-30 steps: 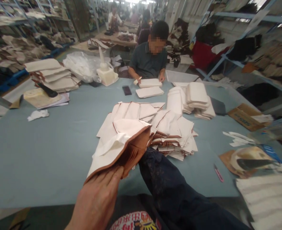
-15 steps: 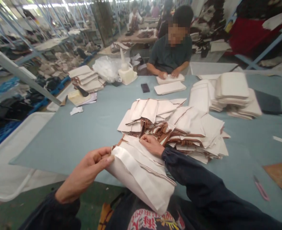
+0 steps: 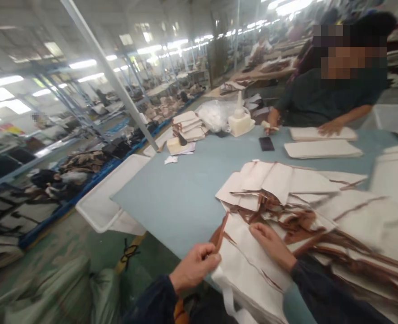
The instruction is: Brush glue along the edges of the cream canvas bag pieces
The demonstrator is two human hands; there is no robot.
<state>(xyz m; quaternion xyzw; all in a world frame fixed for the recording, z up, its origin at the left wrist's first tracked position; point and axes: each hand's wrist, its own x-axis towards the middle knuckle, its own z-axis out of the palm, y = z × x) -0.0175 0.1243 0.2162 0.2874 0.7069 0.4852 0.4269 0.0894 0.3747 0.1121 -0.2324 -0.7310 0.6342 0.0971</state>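
Observation:
My left hand (image 3: 196, 266) pinches the edge of a white piece with brown backing, at the near edge of the blue-green table. A white strip (image 3: 228, 292) hangs below its fingers. My right hand (image 3: 271, 245) rests on the white pieces (image 3: 249, 256) in front of me, fingers curled and pressed together; whether they grip anything is hidden. Behind and to the right lies a large heap of white pieces (image 3: 276, 177) with brown undersides and brown edges showing.
Across the table (image 3: 141, 180), a person (image 3: 334, 99) has hands by white stacks (image 3: 323, 148). A dark rectangular object (image 3: 266, 144), a pale bottle (image 3: 240, 119), a plastic bag (image 3: 212, 114) and a yellowish block (image 3: 175, 145) stand along the far side. Sacks (image 3: 57, 292) lie lower left.
The view has swung left and tilted. The piece at my left hand has come down from its lifted position, and its brown side now shows. The person opposite has moved one hand off the stack.

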